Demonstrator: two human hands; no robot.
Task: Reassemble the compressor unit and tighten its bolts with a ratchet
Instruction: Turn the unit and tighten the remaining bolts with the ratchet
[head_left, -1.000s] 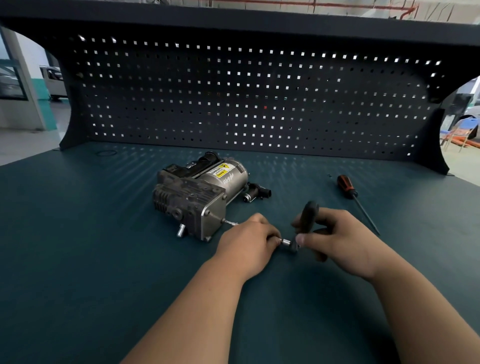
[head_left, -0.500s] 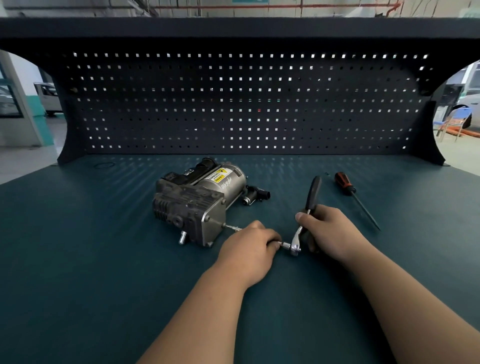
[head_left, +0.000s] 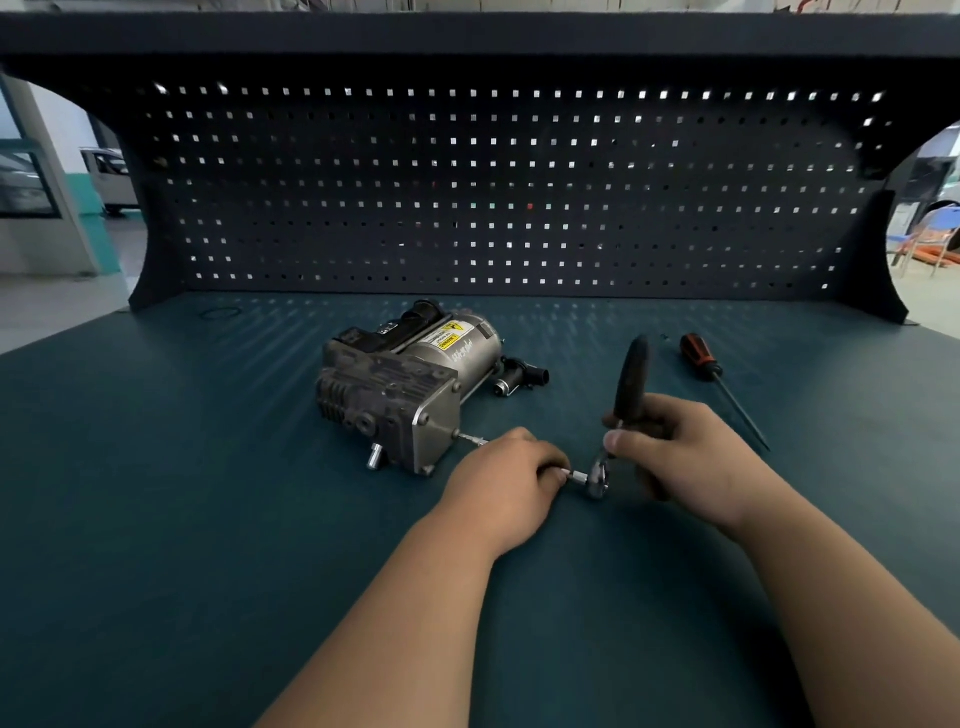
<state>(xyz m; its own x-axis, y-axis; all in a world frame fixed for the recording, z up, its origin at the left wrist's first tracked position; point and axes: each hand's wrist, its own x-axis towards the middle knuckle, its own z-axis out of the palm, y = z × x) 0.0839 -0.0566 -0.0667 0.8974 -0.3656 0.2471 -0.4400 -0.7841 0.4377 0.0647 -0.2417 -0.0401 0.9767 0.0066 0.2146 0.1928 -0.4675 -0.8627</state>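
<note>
The grey compressor unit (head_left: 400, 384) lies on the dark teal bench, its end plate facing me. A thin extension bar (head_left: 474, 440) runs from a bolt on that plate toward me. My left hand (head_left: 506, 483) grips the middle of this bar and hides most of it. The bar ends in the ratchet (head_left: 626, 400), whose chrome head sits just right of my left knuckles. My right hand (head_left: 675, 447) holds the ratchet's black handle, which points up and away from me.
A red-and-black screwdriver (head_left: 719, 387) lies to the right of the ratchet. A small black fitting (head_left: 522, 376) sits beside the compressor's cylinder. A black O-ring (head_left: 221, 313) lies at the back left. A pegboard wall (head_left: 493, 197) closes the bench's far side.
The ratchet handle has swung from leaning toward me to standing upright and pointing away. My right hand turned with it. My left hand stayed on the extension bar.
</note>
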